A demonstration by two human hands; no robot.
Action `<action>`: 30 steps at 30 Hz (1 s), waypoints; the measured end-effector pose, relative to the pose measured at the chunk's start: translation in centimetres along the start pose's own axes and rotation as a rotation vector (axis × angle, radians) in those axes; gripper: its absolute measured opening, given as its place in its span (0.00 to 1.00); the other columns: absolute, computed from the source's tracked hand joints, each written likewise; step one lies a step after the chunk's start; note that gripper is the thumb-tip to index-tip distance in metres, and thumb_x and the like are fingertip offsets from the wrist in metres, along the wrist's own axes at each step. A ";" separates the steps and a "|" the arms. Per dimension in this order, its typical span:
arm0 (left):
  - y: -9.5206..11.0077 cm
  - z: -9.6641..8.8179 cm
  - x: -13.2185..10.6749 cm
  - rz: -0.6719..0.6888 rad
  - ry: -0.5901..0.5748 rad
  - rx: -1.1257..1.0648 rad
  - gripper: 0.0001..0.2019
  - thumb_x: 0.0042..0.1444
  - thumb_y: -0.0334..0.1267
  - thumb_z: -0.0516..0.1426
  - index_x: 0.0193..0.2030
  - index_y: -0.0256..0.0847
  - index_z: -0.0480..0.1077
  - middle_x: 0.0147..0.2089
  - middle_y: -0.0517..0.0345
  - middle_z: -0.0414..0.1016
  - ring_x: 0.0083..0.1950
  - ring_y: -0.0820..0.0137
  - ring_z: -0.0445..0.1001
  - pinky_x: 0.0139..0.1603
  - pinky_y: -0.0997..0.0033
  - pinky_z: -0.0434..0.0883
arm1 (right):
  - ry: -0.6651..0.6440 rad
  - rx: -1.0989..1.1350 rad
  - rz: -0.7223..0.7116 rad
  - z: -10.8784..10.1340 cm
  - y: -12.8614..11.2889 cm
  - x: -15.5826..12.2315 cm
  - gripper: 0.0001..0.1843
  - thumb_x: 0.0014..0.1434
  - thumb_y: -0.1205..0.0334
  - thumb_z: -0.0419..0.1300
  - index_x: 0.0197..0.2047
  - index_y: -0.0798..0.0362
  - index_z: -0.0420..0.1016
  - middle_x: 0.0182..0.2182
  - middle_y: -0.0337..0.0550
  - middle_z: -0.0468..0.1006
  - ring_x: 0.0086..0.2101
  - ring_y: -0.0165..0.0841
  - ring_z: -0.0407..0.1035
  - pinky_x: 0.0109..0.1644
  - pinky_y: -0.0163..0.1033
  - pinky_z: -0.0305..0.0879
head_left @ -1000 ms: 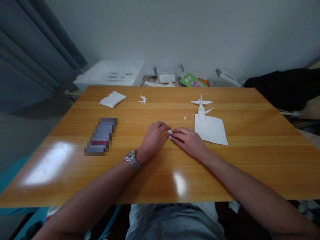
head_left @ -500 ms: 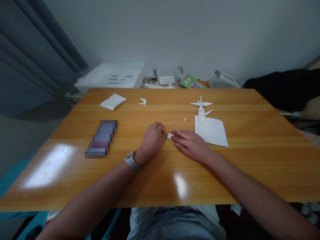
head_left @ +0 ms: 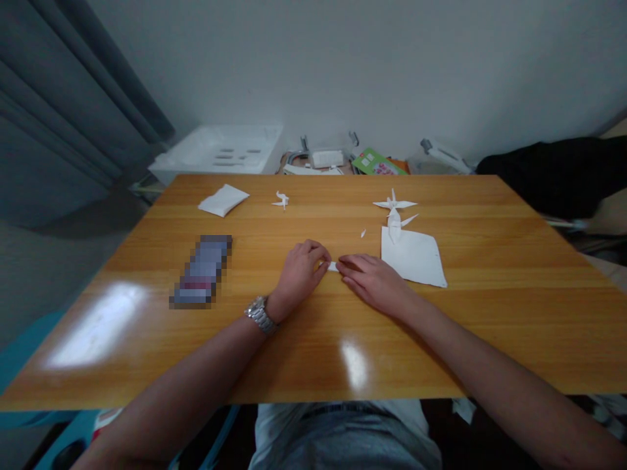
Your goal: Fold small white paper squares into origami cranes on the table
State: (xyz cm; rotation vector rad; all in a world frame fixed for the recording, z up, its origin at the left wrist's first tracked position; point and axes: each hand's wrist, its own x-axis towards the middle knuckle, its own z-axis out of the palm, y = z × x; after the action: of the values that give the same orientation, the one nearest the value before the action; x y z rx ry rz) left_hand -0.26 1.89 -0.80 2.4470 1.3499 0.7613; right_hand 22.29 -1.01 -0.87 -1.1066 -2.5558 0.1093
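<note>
A small narrow piece of folded white paper (head_left: 333, 266) lies on the table between my hands, its ends hidden by my fingers. My left hand (head_left: 304, 264), with a metal watch on its wrist, pinches the paper's left end between thumb and fingertips. At the right end, the fingers of my right hand (head_left: 369, 277) are together and hold the paper down. A flat white sheet of paper (head_left: 416, 258) lies just right of my right hand. Beyond it, folded paper shapes like cranes (head_left: 394, 203) overlap the sheet's top edge.
On the wooden table (head_left: 304, 352), a blurred-out phone (head_left: 202, 271) lies to the left. Behind it are a folded paper (head_left: 224, 200) and a small paper figure (head_left: 281, 200). A paper scrap (head_left: 363, 233) sits mid-table. Past the far edge stands a white tray (head_left: 225, 147).
My left fingers have shifted slightly along the paper strip, and a bit of it now shows past the thumb. The right hand is almost still.
</note>
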 end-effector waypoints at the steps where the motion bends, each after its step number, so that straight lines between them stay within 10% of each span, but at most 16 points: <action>1: 0.1 -0.2 -0.1 0.016 -0.017 0.014 0.05 0.65 0.34 0.57 0.42 0.42 0.75 0.47 0.53 0.74 0.49 0.61 0.72 0.53 0.58 0.70 | -0.006 -0.012 0.003 0.0 -0.1 0.0 0.17 0.71 0.61 0.55 0.59 0.51 0.75 0.56 0.53 0.76 0.53 0.46 0.71 0.55 0.55 0.71; 30: 0.0 -0.2 -0.4 0.198 -0.124 -0.068 0.06 0.69 0.37 0.55 0.44 0.39 0.73 0.46 0.53 0.76 0.48 0.64 0.73 0.52 0.63 0.71 | 0.178 0.332 0.079 1.2 0.9 0.8 0.05 0.66 0.64 0.63 0.43 0.50 0.81 0.43 0.45 0.84 0.45 0.39 0.76 0.50 0.46 0.72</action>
State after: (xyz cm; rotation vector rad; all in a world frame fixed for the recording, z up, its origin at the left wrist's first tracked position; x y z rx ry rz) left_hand -0.51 1.50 -0.78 2.5533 1.0326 0.6736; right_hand 22.00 0.28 -1.94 -1.0363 -2.2351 0.4196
